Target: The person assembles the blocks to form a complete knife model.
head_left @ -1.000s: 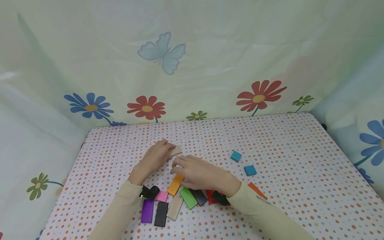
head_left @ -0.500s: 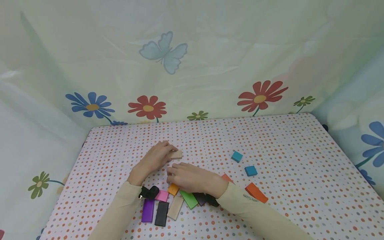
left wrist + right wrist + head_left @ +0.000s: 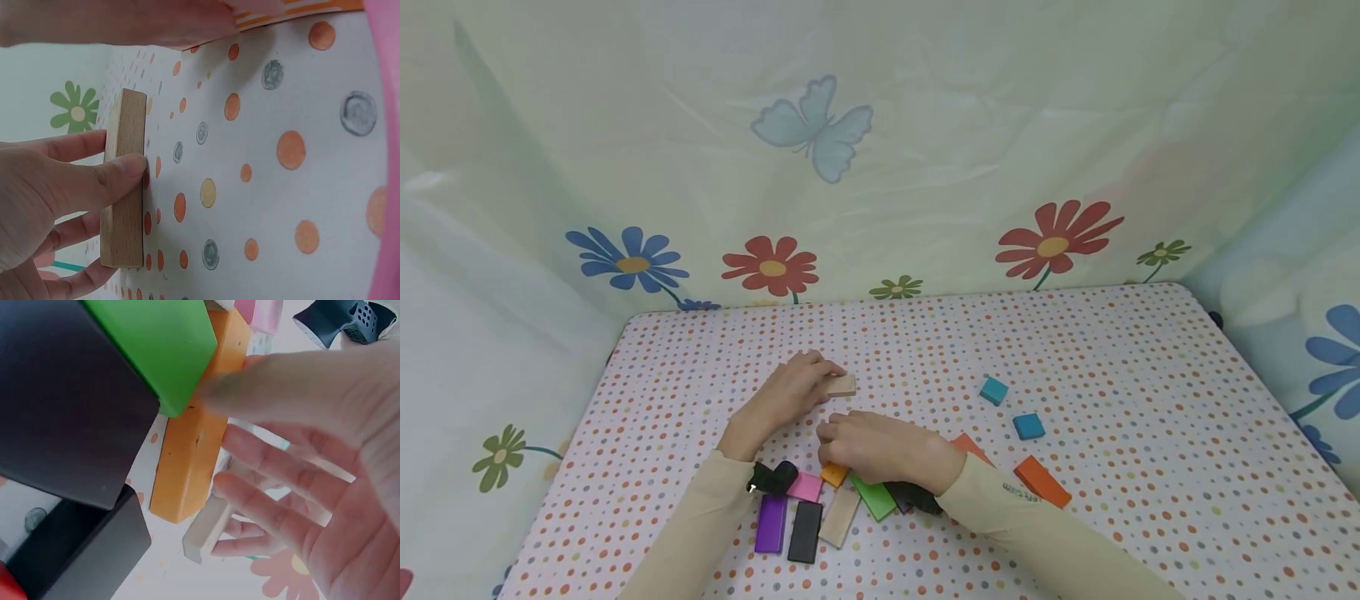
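Wooden block (image 3: 128,181) sits on the spotted table (image 3: 1150,400), pinched by the left hand (image 3: 790,390). The right hand (image 3: 880,446), partly spread, is at the orange block (image 3: 187,462); whether it grips that, I cannot tell.

We look over a white bench (image 3: 1150,400) dotted in orange, grey and yellow, enclosed at the back and both sides by pale, wrinkled sheeting (image 3: 940,67) — printed with a light-blue butterfly (image 3: 820,129), red flowers (image 3: 1052,246), blue flowers (image 3: 633,264) and green flowers (image 3: 500,457) — under soft light.
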`<state>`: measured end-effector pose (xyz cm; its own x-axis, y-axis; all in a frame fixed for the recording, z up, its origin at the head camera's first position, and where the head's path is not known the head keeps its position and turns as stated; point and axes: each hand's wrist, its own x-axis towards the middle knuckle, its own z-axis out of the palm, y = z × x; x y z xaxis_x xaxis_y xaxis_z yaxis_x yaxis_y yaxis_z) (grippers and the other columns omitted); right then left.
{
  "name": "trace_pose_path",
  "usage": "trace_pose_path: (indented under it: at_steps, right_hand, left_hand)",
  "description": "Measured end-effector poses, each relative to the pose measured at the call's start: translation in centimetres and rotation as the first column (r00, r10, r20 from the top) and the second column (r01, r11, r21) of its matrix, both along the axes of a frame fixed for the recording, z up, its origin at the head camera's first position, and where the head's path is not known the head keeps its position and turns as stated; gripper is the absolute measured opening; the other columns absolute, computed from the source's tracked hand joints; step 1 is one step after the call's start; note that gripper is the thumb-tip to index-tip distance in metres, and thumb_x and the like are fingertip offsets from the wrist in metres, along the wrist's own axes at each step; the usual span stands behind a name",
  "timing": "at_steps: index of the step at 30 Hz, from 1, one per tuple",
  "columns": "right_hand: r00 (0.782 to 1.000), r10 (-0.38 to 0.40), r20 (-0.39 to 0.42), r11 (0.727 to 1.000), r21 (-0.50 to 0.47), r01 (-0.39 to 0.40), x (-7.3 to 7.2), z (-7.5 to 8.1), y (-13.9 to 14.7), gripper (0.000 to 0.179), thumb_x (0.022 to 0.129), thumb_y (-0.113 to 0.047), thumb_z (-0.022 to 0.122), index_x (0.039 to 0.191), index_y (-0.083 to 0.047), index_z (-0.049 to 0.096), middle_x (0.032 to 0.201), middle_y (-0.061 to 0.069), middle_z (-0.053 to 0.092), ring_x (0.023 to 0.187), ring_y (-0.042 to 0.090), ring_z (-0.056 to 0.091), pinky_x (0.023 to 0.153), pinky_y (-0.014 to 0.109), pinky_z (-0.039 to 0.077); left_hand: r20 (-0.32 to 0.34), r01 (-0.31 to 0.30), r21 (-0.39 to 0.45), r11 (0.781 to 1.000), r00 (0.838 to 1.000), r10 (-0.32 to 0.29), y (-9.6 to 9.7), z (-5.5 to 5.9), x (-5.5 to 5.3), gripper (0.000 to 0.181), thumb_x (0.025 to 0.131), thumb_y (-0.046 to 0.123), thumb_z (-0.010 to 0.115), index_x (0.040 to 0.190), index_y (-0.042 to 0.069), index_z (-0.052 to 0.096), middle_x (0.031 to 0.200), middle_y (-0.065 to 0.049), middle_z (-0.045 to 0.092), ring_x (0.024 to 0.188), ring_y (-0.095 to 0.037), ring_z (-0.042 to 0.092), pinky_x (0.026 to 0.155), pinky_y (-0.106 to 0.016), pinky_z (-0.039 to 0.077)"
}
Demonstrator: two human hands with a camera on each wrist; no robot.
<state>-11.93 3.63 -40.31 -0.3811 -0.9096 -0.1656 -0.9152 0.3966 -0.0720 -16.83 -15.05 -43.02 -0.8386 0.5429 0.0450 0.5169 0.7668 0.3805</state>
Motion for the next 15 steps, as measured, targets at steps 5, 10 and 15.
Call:
trace_pose_path:
  at_steps: [5,10,15]
  right_hand:
    - [1.0,0.002,-0.008,0.999,0.039,-0.002,-0.05,-0.17,-0.19,0.024,0.096,-0.003,0.074,0.112,-0.021,0.079,0.108,-0.007,0.064,0.096,0.008,0.056,0.088,0.022,0.051]
    - [1.0,0.011,-0.01,0.999,0.049,-0.011,-0.25,-0.41,-0.26,0.024,0.097,-0.006,0.074,0.113,-0.024,0.079,0.107,-0.007,0.063,0.094,0.008,0.054,0.084,0.022,0.05]
    - [1.0,0.022,0.0,0.999,0.028,-0.022,-0.51,-0.54,-0.18,0.027,0.098,-0.006,0.072,0.115,-0.026,0.079,0.108,-0.007,0.064,0.098,0.009,0.056,0.086,0.028,0.053]
  left_hand:
    - [0.007,-0.002,-0.009,1.0,1.0,0.002,-0.06,-0.1,-0.09,0.033,0.096,0.005,0.076,0.128,0.008,0.07,0.117,-0.01,0.065,0.105,-0.028,0.06,0.086,-0.049,0.051]
    - [-0.003,0.008,-0.006,1.0,1.0,-0.009,-0.08,-0.09,-0.1,0.033,0.096,0.005,0.076,0.128,0.008,0.07,0.117,-0.01,0.065,0.105,-0.028,0.06,0.086,-0.048,0.052]
    - [0.013,0.0,-0.014,1.0,1.0,0.0,-0.06,0.08,-0.1,0.034,0.096,0.005,0.076,0.129,0.008,0.07,0.119,-0.011,0.065,0.108,-0.029,0.061,0.089,-0.049,0.052]
